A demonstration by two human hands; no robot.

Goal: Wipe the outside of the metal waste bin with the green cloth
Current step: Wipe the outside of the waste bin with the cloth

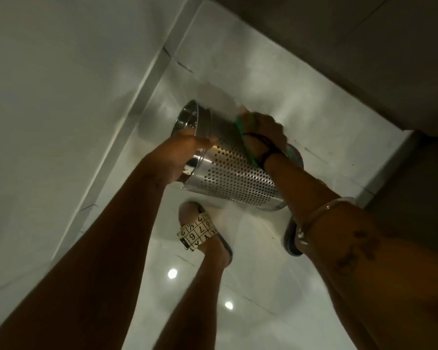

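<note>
The perforated metal waste bin [232,176] is held tipped on its side above the floor, its open mouth pointing up and to the left. My left hand [181,154] grips the bin's rim at the near side of the mouth. My right hand [262,133] presses the green cloth [240,130] against the bin's far upper side; only a thin green edge of the cloth shows under the palm and along the wrist. A dark band sits on my right wrist and a bangle further up the forearm.
White glossy floor tiles [276,84] lie below, meeting a white wall [61,97] on the left. My foot in a patterned sandal [200,231] stands under the bin, a second sandal [292,239] beside it. A dark cabinet [402,173] stands at the right.
</note>
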